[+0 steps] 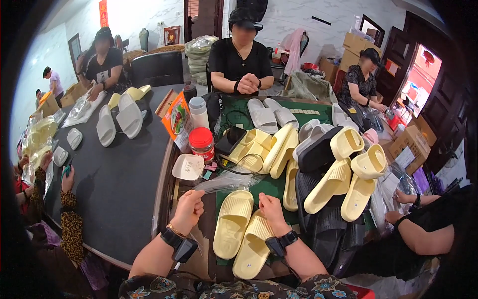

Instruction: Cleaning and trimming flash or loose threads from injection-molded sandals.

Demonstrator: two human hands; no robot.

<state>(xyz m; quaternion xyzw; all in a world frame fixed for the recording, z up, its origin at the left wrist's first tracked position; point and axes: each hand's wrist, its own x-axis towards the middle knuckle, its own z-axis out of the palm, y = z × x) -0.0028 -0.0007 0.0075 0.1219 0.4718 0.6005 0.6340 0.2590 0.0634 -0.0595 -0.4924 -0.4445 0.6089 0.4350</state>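
Had the yellow slippers [236, 226] nearer than the fingers, likely for easy reach, pinched clear plastic [226, 181] in the closed left hand [187, 209], curled the right hand [273, 212] closed, on what could not tell, with more slippers [326, 190] beyond, perhaps heaped to save space.

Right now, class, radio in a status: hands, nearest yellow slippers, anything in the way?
Left hand closed on clear plastic. Right hand curled shut, nothing visible in it. Nearest yellow slippers side by side, soles down. Slipper pile crowds the right.
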